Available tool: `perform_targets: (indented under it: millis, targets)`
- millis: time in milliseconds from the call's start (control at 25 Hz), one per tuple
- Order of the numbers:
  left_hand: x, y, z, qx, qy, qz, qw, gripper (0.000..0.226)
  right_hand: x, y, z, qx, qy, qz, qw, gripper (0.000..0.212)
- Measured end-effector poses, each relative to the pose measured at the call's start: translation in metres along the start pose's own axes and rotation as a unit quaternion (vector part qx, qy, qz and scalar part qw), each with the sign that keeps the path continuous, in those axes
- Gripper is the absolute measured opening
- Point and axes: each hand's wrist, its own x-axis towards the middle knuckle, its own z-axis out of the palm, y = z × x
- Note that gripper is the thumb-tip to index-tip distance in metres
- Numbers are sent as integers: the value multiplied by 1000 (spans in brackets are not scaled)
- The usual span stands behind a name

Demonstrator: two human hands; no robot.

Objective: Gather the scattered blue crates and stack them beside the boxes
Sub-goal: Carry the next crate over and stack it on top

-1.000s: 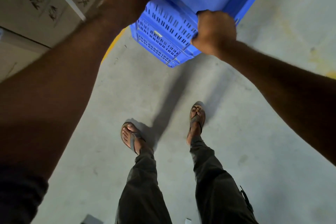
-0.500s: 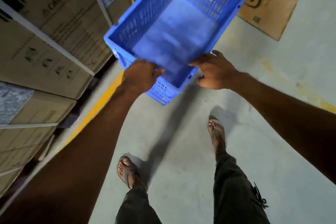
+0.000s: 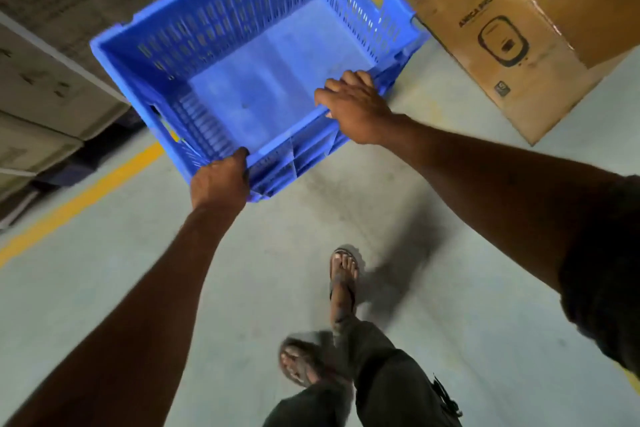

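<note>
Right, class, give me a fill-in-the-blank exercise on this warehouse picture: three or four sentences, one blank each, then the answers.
1. The blue crate held by both hands contains ____.
2. The left hand grips the crate's near ____.
3. The painted line on the concrete floor is ____.
4. The person wears ____ on their feet.

Missing words: nothing; corner; yellow; sandals

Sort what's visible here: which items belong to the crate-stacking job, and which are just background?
Job: blue crate, left hand, right hand, stacked boxes.
Background: tilted carton, yellow floor line, sandals.
</note>
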Motion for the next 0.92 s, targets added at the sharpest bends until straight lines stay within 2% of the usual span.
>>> perform_targets:
  millis: [200,280,440,560,640,720,760,840,880,920]
  targets:
    - [6,20,-8,43,-14,-39,998,26,5,29,-7,16,-80,-56,995,45]
    - [11,22,0,28,4,-63,998,30,9,49,-3,-10,-69,-55,996,49]
    - [6,21,18,22,91,-104,990,33,14,67,-3,-18,-45,-61,997,42]
    - [12,28,18,13,96,-139,986,39,13,70,5,-29,1,-82,996,30]
    - [9,31,17,8,97,-154,983,42,4,70,10,-15,22,-94,995,34]
    - [-1,45,21,10,159,-173,972,42,-13,76,12,17,60,-118,991,51]
    - [-10,57,29,3,225,-197,954,45,-26,78,19,36,120,-119,985,55]
    - [-28,96,57,-23,355,-253,900,42,-56,82,51,104,232,-90,963,41]
    - [-33,120,79,-57,379,-254,888,35,-65,86,75,151,242,-77,955,31]
    - [-32,140,103,-106,362,-238,895,27,-66,88,100,208,213,-63,953,22]
